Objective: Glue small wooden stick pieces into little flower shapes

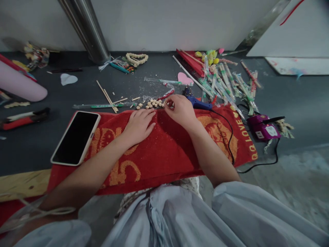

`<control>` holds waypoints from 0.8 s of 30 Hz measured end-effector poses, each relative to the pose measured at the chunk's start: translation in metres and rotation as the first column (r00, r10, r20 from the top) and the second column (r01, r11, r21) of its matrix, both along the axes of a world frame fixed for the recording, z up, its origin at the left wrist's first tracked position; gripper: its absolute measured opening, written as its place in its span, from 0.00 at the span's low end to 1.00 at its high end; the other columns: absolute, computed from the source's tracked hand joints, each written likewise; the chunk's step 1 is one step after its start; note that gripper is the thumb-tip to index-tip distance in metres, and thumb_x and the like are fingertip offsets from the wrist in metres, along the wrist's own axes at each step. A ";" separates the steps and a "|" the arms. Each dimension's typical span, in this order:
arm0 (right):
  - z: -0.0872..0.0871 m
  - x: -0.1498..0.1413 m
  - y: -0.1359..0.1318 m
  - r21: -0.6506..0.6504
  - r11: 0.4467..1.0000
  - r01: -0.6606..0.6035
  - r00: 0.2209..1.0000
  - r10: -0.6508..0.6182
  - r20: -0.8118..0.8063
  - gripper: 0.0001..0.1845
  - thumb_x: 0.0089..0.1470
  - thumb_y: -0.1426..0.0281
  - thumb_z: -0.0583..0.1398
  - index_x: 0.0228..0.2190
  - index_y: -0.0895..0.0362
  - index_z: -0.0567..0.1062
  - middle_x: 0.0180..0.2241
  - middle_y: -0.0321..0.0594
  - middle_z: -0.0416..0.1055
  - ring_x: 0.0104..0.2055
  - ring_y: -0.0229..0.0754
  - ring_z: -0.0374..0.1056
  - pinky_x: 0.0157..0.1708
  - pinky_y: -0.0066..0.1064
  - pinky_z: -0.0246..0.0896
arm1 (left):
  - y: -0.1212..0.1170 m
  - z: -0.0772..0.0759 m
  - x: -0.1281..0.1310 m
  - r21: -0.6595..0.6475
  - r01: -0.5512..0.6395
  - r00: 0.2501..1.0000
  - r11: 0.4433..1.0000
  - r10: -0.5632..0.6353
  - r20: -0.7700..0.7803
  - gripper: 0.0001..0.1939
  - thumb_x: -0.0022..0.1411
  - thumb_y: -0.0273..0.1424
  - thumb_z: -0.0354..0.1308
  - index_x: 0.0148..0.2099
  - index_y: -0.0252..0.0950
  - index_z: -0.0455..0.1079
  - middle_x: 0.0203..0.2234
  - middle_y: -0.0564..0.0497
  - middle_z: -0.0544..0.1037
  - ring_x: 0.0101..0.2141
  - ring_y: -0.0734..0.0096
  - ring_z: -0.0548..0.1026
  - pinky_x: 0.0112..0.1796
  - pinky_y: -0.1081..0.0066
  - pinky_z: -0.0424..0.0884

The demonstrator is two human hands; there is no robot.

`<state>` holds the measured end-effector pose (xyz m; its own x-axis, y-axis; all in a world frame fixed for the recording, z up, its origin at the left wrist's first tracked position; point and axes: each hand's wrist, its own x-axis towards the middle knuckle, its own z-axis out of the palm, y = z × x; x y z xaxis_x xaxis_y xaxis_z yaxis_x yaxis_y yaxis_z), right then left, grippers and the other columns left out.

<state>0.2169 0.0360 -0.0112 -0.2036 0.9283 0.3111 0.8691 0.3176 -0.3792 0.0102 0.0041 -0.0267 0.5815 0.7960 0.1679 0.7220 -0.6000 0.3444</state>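
My left hand (140, 126) lies palm down on a red towel (164, 147), its fingers stretched toward a pile of small pale wooden pieces (153, 104). At the right end of that pile, my right hand (181, 110) is closed in a pinch, thumb against fingers; whatever is between the fingertips is too small to make out. A blue glue gun (200, 103) with a black cord rests just beyond the right hand. Thin bare sticks (106, 95) lie left of the pile, near a wrapped stick (99, 106).
A phone (75, 139) lies on the towel's left side. Red-handled pliers (23, 118) are farther left. Several wrapped chopsticks (226, 80) are heaped at the back right. A purple box (263, 127) with a cord sits near the right edge. A metal post (86, 31) stands behind.
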 end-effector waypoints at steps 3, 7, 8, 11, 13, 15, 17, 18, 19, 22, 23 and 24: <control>-0.002 0.001 0.001 0.013 0.999 0.030 0.998 -0.031 0.051 0.09 0.57 0.71 0.54 0.33 0.58 0.75 0.35 0.48 0.75 0.40 0.48 0.66 0.44 0.37 0.58 | 0.000 0.001 0.000 -0.004 -0.005 1.000 1.000 0.005 -0.013 0.23 0.70 0.34 0.47 0.63 0.30 0.65 0.62 0.39 0.69 0.61 0.51 0.65 0.61 0.49 0.60; -0.003 -0.001 0.001 -0.028 1.000 -0.013 0.996 0.015 0.093 0.10 0.58 0.71 0.55 0.34 0.59 0.77 0.35 0.48 0.74 0.40 0.48 0.66 0.45 0.38 0.59 | 0.000 0.002 0.001 -0.013 -0.005 1.000 1.000 0.005 -0.023 0.23 0.70 0.34 0.47 0.63 0.30 0.65 0.62 0.39 0.69 0.61 0.50 0.64 0.61 0.49 0.60; -0.004 -0.002 0.001 -0.030 0.999 -0.035 0.994 0.038 0.100 0.11 0.58 0.71 0.55 0.35 0.59 0.77 0.35 0.48 0.74 0.40 0.48 0.66 0.46 0.38 0.59 | 0.000 0.003 0.001 -0.013 -0.005 1.000 1.000 0.005 -0.022 0.23 0.70 0.34 0.47 0.62 0.31 0.65 0.62 0.39 0.68 0.61 0.50 0.64 0.61 0.49 0.60; -0.008 -0.006 0.000 -0.013 0.996 -0.091 0.990 0.092 0.111 0.11 0.59 0.71 0.56 0.36 0.59 0.78 0.36 0.47 0.74 0.41 0.48 0.66 0.46 0.38 0.60 | 0.000 0.003 0.001 -0.009 -0.005 1.000 1.000 0.005 -0.014 0.23 0.70 0.34 0.47 0.62 0.30 0.65 0.62 0.39 0.68 0.61 0.50 0.64 0.61 0.48 0.59; -0.011 -0.007 0.001 -0.012 0.995 -0.102 0.989 0.103 0.110 0.10 0.58 0.72 0.56 0.37 0.59 0.78 0.36 0.47 0.74 0.41 0.48 0.66 0.46 0.39 0.60 | 0.000 0.002 0.001 -0.008 -0.006 1.000 1.000 0.006 -0.013 0.24 0.69 0.34 0.47 0.62 0.29 0.65 0.62 0.38 0.68 0.61 0.50 0.64 0.61 0.48 0.60; -0.012 -0.007 0.001 -0.025 0.994 -0.103 0.989 0.105 0.106 0.11 0.58 0.72 0.57 0.38 0.59 0.79 0.37 0.48 0.74 0.42 0.48 0.66 0.47 0.39 0.60 | 0.000 0.002 0.001 -0.006 -0.008 1.000 1.000 0.008 -0.016 0.23 0.69 0.34 0.47 0.62 0.29 0.65 0.62 0.38 0.69 0.61 0.50 0.64 0.61 0.48 0.60; -0.012 -0.007 0.002 -0.036 0.994 -0.102 0.990 0.105 0.097 0.11 0.57 0.73 0.57 0.39 0.60 0.79 0.37 0.49 0.74 0.43 0.49 0.66 0.48 0.40 0.61 | 0.000 0.002 0.001 -0.003 -0.008 1.000 1.000 0.008 -0.017 0.23 0.69 0.34 0.47 0.62 0.30 0.66 0.62 0.39 0.69 0.61 0.50 0.65 0.61 0.49 0.60; -0.012 -0.006 0.002 -0.036 0.994 -0.102 0.991 0.105 0.088 0.12 0.56 0.73 0.57 0.40 0.61 0.79 0.38 0.49 0.74 0.43 0.49 0.66 0.49 0.40 0.61 | 0.000 0.002 0.001 -0.001 -0.007 1.000 1.000 0.007 -0.017 0.23 0.69 0.34 0.47 0.62 0.31 0.66 0.62 0.40 0.69 0.61 0.50 0.65 0.61 0.49 0.60; -0.011 -0.005 0.002 -0.033 0.994 -0.102 0.992 0.104 0.077 0.12 0.56 0.74 0.58 0.40 0.60 0.79 0.38 0.49 0.74 0.43 0.50 0.66 0.49 0.40 0.61 | 0.000 0.002 0.001 0.001 -0.007 1.000 1.000 0.007 -0.014 0.23 0.69 0.34 0.47 0.62 0.31 0.66 0.62 0.40 0.69 0.61 0.50 0.65 0.61 0.49 0.60; -0.009 -0.004 0.003 -0.027 0.994 -0.103 0.993 0.104 0.048 0.12 0.54 0.75 0.58 0.39 0.59 0.79 0.38 0.48 0.75 0.43 0.50 0.67 0.49 0.40 0.62 | -0.001 0.001 0.001 0.004 -0.009 1.000 1.000 0.009 -0.002 0.23 0.69 0.34 0.47 0.62 0.33 0.66 0.61 0.40 0.69 0.61 0.51 0.65 0.61 0.49 0.60; -0.008 -0.003 0.002 -0.029 0.994 -0.103 0.994 0.105 0.043 0.11 0.53 0.76 0.58 0.38 0.59 0.79 0.37 0.47 0.75 0.43 0.49 0.67 0.48 0.40 0.62 | -0.001 0.001 0.001 0.005 -0.008 1.000 1.000 0.008 -0.001 0.23 0.69 0.34 0.46 0.62 0.32 0.66 0.61 0.40 0.69 0.61 0.50 0.65 0.61 0.49 0.60; -0.006 -0.003 0.002 -0.032 0.994 -0.107 0.993 0.108 0.042 0.11 0.53 0.76 0.58 0.37 0.59 0.79 0.37 0.47 0.75 0.43 0.49 0.67 0.47 0.40 0.62 | -0.001 0.001 0.001 0.005 -0.006 1.000 1.000 0.006 0.000 0.23 0.69 0.34 0.46 0.62 0.32 0.66 0.62 0.39 0.69 0.61 0.50 0.65 0.60 0.48 0.60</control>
